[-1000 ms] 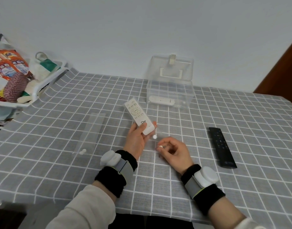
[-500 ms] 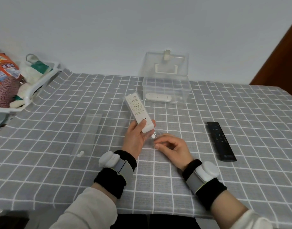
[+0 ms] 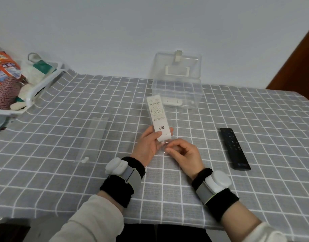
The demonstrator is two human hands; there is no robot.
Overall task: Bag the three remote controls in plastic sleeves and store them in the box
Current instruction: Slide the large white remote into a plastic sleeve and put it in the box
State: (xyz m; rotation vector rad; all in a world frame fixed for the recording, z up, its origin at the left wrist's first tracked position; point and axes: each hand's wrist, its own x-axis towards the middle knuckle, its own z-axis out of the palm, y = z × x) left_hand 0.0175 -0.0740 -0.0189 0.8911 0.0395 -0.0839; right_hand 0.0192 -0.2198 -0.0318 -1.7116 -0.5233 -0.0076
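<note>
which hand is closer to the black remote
Right. The right hand is nearer the black remote, apart from it with bare cloth between; the left hand sits farther left, holding the white remote.

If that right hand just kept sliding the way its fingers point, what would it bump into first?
The right hand points left, toward the left hand. It would likely meet the plastic sleeve around the white remote first, then the left hand's fingers, though depth is hard to judge.

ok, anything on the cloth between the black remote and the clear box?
Nothing. In the head view only bare checked tablecloth lies between the black remote and the clear box.
</note>
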